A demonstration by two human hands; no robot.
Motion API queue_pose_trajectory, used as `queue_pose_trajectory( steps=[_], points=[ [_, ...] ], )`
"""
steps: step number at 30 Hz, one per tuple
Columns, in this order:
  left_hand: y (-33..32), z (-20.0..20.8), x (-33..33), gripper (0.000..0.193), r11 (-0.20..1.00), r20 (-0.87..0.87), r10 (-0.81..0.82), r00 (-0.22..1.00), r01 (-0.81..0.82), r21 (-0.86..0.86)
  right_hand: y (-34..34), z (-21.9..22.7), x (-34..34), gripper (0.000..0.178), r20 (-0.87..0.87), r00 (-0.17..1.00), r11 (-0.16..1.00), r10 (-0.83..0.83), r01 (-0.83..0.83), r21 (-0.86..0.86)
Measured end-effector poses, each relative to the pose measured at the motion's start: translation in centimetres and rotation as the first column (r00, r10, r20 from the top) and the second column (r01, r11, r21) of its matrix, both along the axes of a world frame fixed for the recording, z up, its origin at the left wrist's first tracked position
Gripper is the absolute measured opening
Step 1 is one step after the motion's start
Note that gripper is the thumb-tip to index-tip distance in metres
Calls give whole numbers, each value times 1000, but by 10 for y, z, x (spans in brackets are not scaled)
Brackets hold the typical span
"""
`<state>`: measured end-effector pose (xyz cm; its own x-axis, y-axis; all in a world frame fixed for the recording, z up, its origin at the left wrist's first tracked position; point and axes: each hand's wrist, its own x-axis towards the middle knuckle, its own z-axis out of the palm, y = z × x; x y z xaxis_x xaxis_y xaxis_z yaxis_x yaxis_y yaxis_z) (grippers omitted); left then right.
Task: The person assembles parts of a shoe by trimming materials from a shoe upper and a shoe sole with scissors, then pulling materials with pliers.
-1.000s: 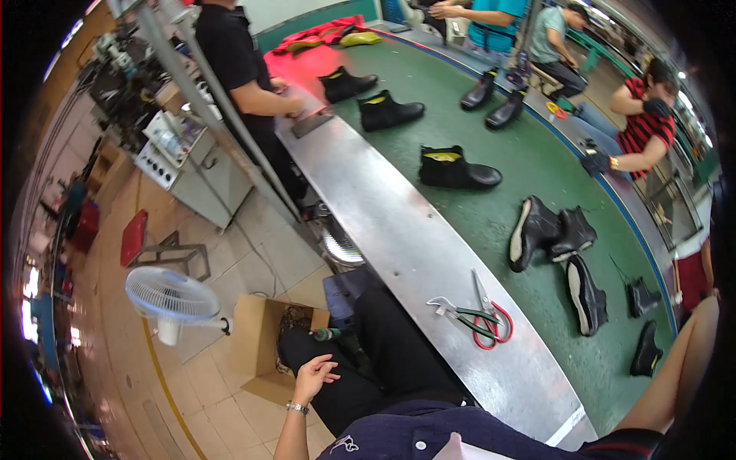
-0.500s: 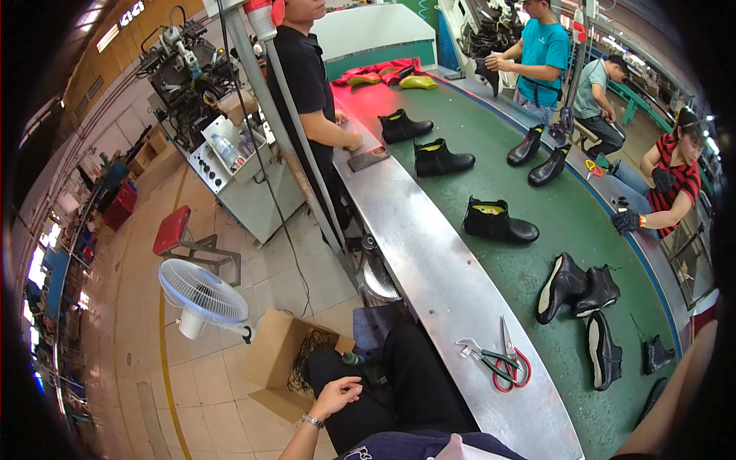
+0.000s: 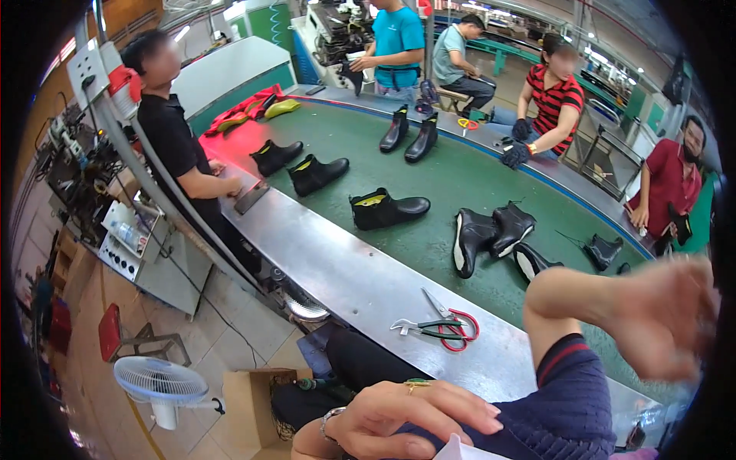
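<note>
My left hand (image 3: 418, 418), with a ring and a bracelet, is low in front of my body with its fingers stretched out. It holds nothing and lies beside a pale piece of cloth or paper (image 3: 460, 448) at the lower edge. My right arm is bent at the elbow, and my right hand (image 3: 667, 322) is raised at the right, over the conveyor side. Motion smears its fingers. On the metal ledge (image 3: 337, 264), scissors (image 3: 462, 330) with red handles lie crossed with green-handled pincers (image 3: 429, 328). Neither hand touches them.
Several black ankle boots (image 3: 391, 210) stand or lie on the green conveyor belt (image 3: 322, 222). Co-workers (image 3: 172, 138) stand or sit around it. At the lower left are a fan (image 3: 161, 379), an open cardboard box (image 3: 249, 406) and a red stool (image 3: 111, 330).
The view has swung to the right. My left hand has come up from my lap to my body. My right arm has lifted and bent, bringing the right hand into view.
</note>
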<state>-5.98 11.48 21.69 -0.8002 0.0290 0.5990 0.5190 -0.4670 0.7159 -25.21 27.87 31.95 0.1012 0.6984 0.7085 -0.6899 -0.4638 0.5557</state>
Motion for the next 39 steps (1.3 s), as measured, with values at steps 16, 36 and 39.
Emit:
queue_pose_trajectory(
  steps=[16,36,39],
  points=[
    [-59,-19,-42,22,969,72,185,980,-194,155,-333,-347,-182,52,153,655,-146,-740,-379,914],
    [-26,-146,112,25,541,740,541,400,-839,58,-333,-366,-159,29,36,608,-179,-793,-289,940],
    [-29,-151,115,21,567,709,583,398,-823,-5,-284,-314,-153,31,365,668,-147,-649,-580,801]
  ],
)
